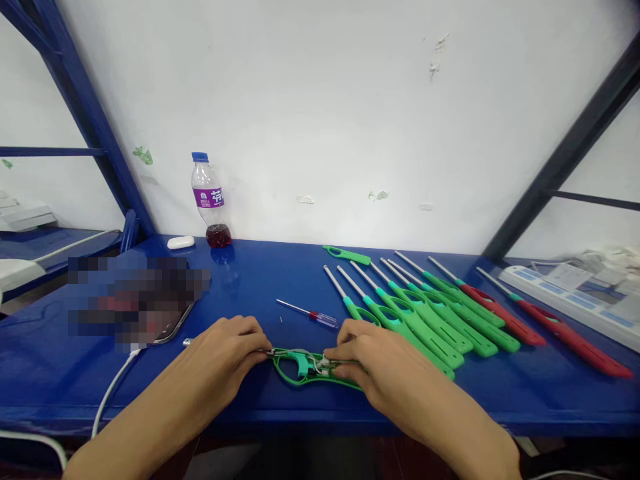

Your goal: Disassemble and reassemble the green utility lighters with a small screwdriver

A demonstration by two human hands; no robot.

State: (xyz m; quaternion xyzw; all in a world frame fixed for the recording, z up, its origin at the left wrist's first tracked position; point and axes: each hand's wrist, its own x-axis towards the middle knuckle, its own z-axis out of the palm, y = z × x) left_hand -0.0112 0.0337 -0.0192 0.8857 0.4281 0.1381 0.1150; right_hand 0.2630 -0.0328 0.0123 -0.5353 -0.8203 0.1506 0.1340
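white wall (pixel 310 120) with peeled patches rises behind a blue table (pixel 260 273). at ten o'clock from the open green casing (pixel 313 380), a pixelated patch (pixel 155 293) hides most of a phone (pixel 183 323). the casing's handle end lies under the right hand (pixel 367 353), which also partly covers the nearest of the green and red lighters (pixel 440 325) fanned out at two o'clock. just past twelve lies a screwdriver (pixel 325 319); a bottle (pixel 210 198) stands at eleven. the casing lies at the table's near side, between the hands, showing a turquoise trigger (pixel 301 365) and white inner parts. the left hand (pixel 227 353) pinches its narrow end, the exact grip too small to make out; the right hand's fingertips grip it beside the white parts.
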